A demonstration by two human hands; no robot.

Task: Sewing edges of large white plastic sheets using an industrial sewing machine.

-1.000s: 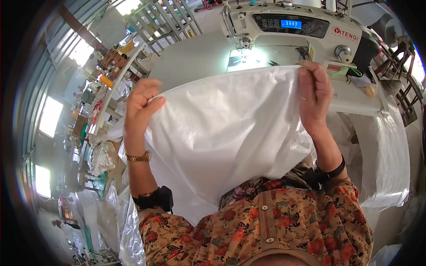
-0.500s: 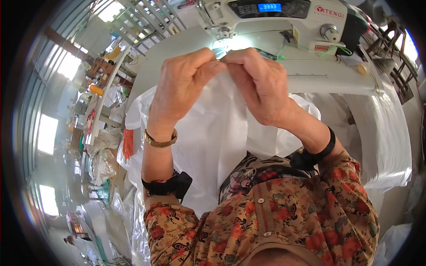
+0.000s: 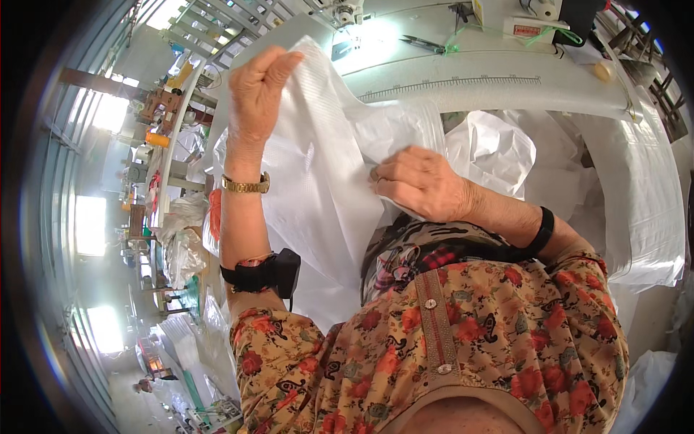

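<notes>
A large sheet of white woven plastic drapes from the sewing table down over my lap. My left hand is closed on its upper corner, thumb pressed against the fingers, raised at the table's left part. Lower and to the right, my right hand is curled over a gathered fold of the same sheet near my waist; its fingertips are partly hidden. The sewing machine's needle area stands beyond my hands, with a bright lamp glow beside it.
A dark pair of thread snips lies on the table by green thread. A printed ruler runs along the table front. Stacked white plastic sheets hang at the right. Cluttered shelving stands at the left.
My hands, together by the needle before, have parted. The left moved left and up with the sheet's corner; the right came down toward my waist. The view has tilted downward.
</notes>
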